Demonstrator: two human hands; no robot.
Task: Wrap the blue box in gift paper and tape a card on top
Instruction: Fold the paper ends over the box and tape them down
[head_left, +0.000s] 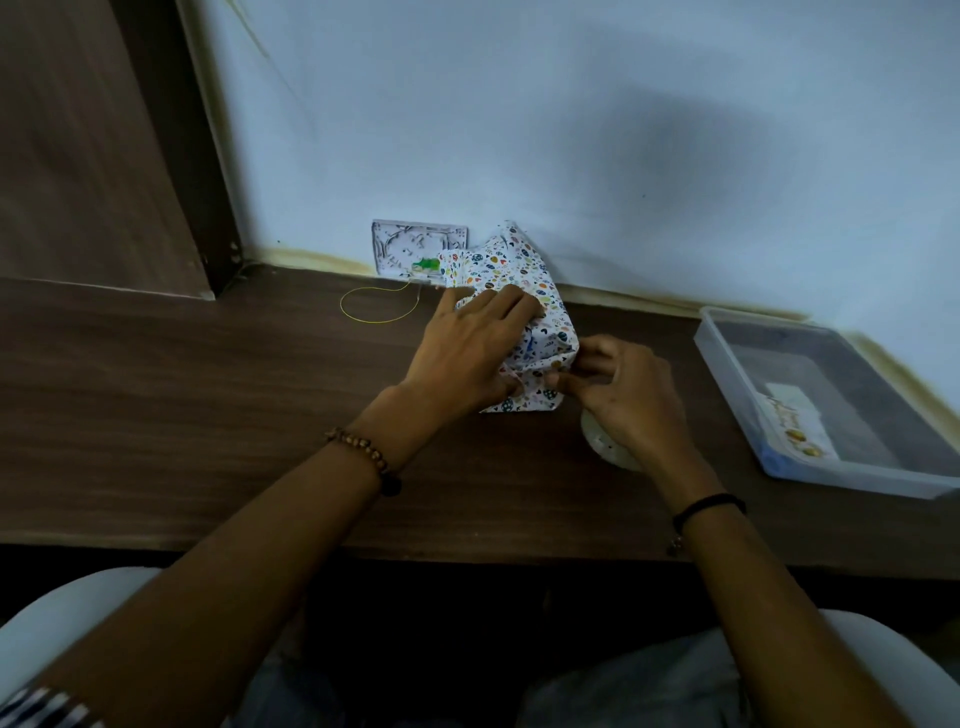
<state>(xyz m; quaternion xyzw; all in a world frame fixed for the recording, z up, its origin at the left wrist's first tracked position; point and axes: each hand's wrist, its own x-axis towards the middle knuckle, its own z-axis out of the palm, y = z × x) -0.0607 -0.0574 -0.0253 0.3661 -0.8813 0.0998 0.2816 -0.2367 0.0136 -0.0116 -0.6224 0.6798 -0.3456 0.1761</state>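
White gift paper (511, 270) with small coloured prints is folded around the blue box, of which only a thin blue sliver (529, 347) shows through a gap. My left hand (467, 348) lies flat on top of the wrapped box and presses the paper down. My right hand (618, 389) pinches a fold of the paper at the box's near right corner. A white card (795, 418) with small gold marks lies inside the clear plastic tray (727, 364) at the right. A roll of tape (605, 444) sits partly hidden under my right wrist.
A white patterned wall plate (410, 244) with a green bit stands against the wall behind the box, and a thin yellow wire loop (379, 306) lies on the dark wooden desk (208, 389). A wooden panel (93, 145) rises at the left.
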